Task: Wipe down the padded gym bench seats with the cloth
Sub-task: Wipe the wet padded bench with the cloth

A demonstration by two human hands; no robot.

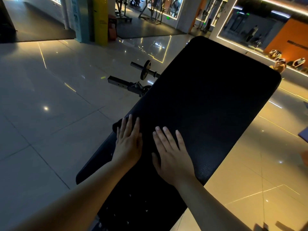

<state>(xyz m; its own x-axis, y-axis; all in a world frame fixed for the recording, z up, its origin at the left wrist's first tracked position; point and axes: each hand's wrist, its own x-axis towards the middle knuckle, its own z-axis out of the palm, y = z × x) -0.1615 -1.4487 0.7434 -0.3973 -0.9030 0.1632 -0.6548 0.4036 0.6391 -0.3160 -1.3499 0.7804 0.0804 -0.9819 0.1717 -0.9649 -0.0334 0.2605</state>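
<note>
A long black padded bench (208, 90) runs from the lower middle of the head view up to the right. A dark cloth (146, 135) lies flat on its near part; it is nearly the same colour as the pad, and a corner hangs over the left edge. My left hand (129, 140) presses on the cloth by that left edge with straight fingers. My right hand (171, 152) lies flat beside it, fingers spread, on the cloth or the pad; the dark surface hides which.
Glossy floor tiles (50, 105) surround the bench. The bench's metal frame with a small wheel (143, 70) juts out on the floor to the left. A yellow pillar (100, 20) and gym machines stand far back. Yellow-patterned objects (281, 62) sit on the floor at the right.
</note>
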